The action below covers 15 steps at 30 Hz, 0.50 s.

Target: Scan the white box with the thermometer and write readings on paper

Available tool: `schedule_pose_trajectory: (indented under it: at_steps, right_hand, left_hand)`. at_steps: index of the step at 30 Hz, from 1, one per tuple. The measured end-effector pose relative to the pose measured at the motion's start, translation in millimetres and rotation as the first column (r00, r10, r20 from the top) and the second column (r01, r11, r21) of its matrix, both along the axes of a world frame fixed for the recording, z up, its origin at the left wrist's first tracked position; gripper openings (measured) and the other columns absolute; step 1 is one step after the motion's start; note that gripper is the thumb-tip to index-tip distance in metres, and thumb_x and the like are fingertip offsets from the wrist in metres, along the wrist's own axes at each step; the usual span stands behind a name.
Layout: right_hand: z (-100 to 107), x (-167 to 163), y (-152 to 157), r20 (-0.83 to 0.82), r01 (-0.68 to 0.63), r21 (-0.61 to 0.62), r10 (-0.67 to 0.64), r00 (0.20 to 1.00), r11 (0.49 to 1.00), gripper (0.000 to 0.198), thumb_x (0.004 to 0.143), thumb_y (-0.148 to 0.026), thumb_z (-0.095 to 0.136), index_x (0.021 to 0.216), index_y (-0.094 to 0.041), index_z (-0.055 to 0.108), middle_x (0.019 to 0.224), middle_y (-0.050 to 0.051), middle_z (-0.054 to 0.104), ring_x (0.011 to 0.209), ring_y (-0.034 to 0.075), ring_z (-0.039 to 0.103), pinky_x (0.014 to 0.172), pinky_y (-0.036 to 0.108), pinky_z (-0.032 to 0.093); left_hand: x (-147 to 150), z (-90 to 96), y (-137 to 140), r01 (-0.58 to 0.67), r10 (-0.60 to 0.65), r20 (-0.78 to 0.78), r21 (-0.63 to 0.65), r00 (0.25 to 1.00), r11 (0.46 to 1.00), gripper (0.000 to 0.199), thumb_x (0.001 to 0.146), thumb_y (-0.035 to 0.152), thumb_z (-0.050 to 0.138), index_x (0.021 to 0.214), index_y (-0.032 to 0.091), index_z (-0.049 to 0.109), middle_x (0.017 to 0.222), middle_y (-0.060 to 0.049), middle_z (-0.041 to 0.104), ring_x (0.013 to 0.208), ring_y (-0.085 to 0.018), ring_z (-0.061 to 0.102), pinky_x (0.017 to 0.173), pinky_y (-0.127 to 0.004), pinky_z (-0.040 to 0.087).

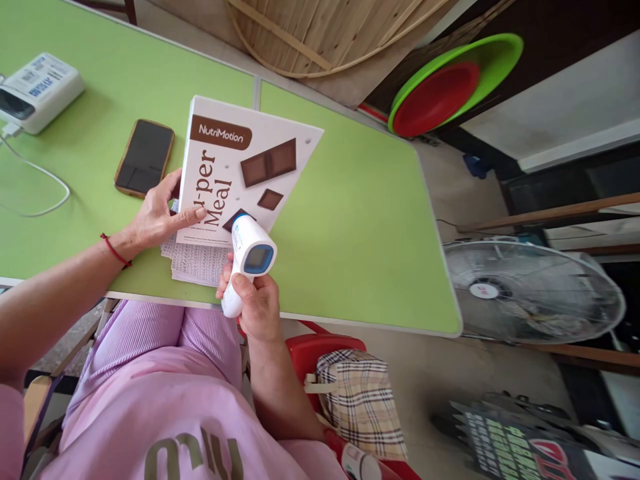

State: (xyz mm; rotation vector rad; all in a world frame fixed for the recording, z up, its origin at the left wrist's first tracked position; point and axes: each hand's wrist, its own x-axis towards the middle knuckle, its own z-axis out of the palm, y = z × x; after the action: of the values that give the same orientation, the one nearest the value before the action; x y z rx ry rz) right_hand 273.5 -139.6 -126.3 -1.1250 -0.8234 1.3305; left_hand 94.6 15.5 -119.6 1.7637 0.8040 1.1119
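Observation:
My left hand (163, 212) grips the lower left edge of a white NutriMotion meal box (220, 180), its thumb lying on the printed front. The box is tilted above the green table (345, 220). My right hand (257, 300) is wrapped round the handle of a white and blue infrared thermometer (246, 243). Its nose points at the lower part of the box front, and its small screen faces me with no reading I can make out. Under the box, printed paper sheets (197, 265) lie at the table's near edge, partly hidden.
A smartphone (145, 158) lies left of the box. Farther left stands a white device (43, 90) with a cable. Beyond the table's right side are a fan (530, 290) and green and red basins (435, 100). A checked bag (360, 393) rests on a red chair (300, 353).

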Motion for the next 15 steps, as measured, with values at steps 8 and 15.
schedule_pose_trajectory:
  at_steps: [8, 15]
  right_hand:
    - [0.1, 1.0, 0.9, -0.008, -0.012, 0.007, 0.012, 1.0, 1.0, 0.038, 0.08, -0.056, 0.078, 0.089, -0.023, 0.062, 0.067, -0.004, 0.064, 0.057, 0.013, 0.059, 0.056, 0.03, 0.047]
    - [-0.6, 0.7, 1.5, -0.019, -0.016, 0.029, 0.017, 1.0, 0.999, 0.035, 0.081, -0.053, 0.078, 0.089, -0.022, 0.063, 0.068, -0.004, 0.064, 0.057, 0.013, 0.059, 0.056, 0.029, 0.047]
  left_hand:
    - [-0.7, 1.1, 0.8, 0.013, -0.013, -0.003, -0.009, 1.0, 1.0, 0.07, 0.079, 0.069, 0.081, 0.124, 0.018, 0.065, 0.128, -0.014, 0.071, 0.118, -0.039, 0.068, 0.101, -0.053, 0.059]
    - [0.3, 1.6, 0.5, 0.038, -0.037, 0.034, -0.025, 0.999, 0.999, 0.069, 0.078, 0.065, 0.083, 0.125, 0.018, 0.065, 0.129, -0.013, 0.072, 0.119, -0.038, 0.068, 0.102, -0.052, 0.059]
